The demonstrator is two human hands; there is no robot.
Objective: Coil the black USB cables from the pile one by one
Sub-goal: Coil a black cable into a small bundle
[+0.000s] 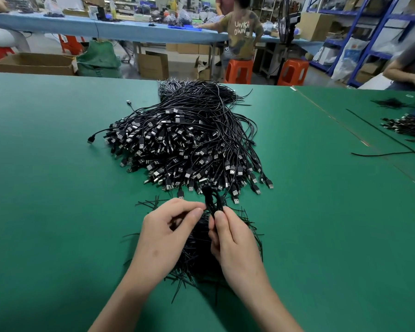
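Black coiled USB cable stood pinched upright in the right hand, just in front of the cable pile on the green mat, probably lifted for tying. Left hand pinched at the coil's side; on what, couldn't tell. Heap of black ties lay under both hands, handy.

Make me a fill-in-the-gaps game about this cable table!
The pile of cables lies on a ____ table.
The right hand holds a coiled cable coloured ____.
The stools behind the table are ____.
Missing words: green, black, orange.
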